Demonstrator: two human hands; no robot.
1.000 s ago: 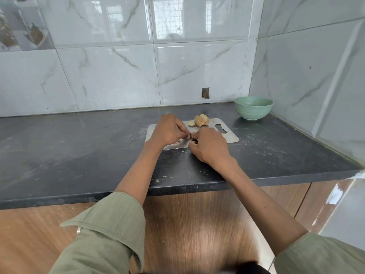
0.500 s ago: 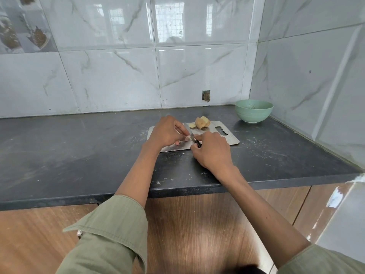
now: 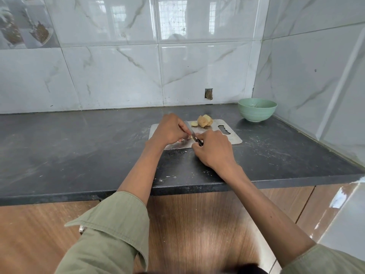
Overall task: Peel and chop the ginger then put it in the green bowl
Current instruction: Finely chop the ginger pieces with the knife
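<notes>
A metal cutting board [image 3: 231, 138] lies on the dark counter. At its far edge sits a chunk of ginger [image 3: 205, 121] with a small slice [image 3: 194, 124] beside it. My left hand [image 3: 169, 130] holds a small pale ginger piece [image 3: 190, 137] down on the board, mostly hidden under the fingers. My right hand [image 3: 214, 149] grips the black handle of a small knife [image 3: 190, 129], whose blade rests against that piece and points away from me. The green bowl [image 3: 256, 109] stands to the right, near the corner of the walls.
The dark stone counter [image 3: 79, 147] carries scattered crumbs and scuffs around the board. Tiled walls close the back and the right side. The counter's front edge runs under my forearms, with wooden cabinet doors [image 3: 197, 224] below.
The knife blade has tilted up and now shows between my hands, reaching further over the board. Both hands stay at the same spot on the board; the camera has shifted slightly.
</notes>
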